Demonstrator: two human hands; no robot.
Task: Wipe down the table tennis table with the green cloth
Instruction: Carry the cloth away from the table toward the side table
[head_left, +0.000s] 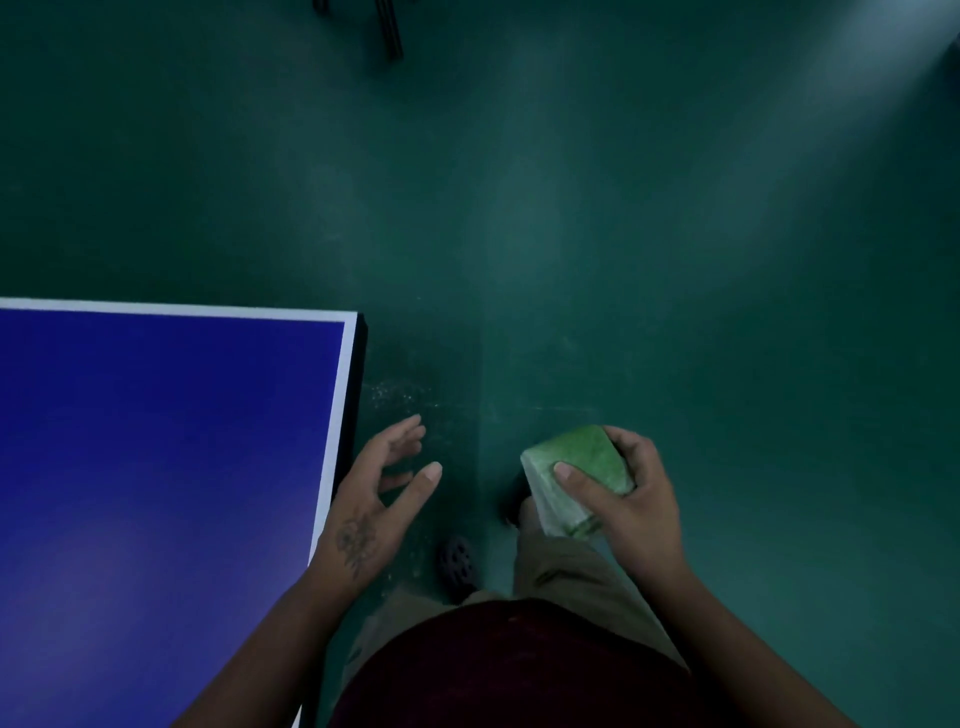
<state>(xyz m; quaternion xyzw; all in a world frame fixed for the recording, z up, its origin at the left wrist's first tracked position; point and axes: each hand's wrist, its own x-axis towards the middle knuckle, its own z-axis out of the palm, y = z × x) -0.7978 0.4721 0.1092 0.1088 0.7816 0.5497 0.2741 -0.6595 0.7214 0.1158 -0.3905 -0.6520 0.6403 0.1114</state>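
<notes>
Closest to the camera was my dark red shirt (519, 670), and below it my khaki trousers (566, 566) and one dark perforated shoe (457, 564) on the green floor (623, 208). I stood just off the right edge of the blue desk (156, 467), whose white line (332, 441) ran along that edge to the far right corner. My hands were apart. My left hand (374, 499), tattooed on its back, hung beside the desk's right edge with the fingers spread and loose, holding nothing. My right hand (634, 499) gripped the green cloth (582, 467), folded into a thick block, with my thumb laid across its top and my fingers curled round its far side. It was off the desk, out past the right edge above my leg. Some dark legs (389, 31) stood on the floor far ahead.
</notes>
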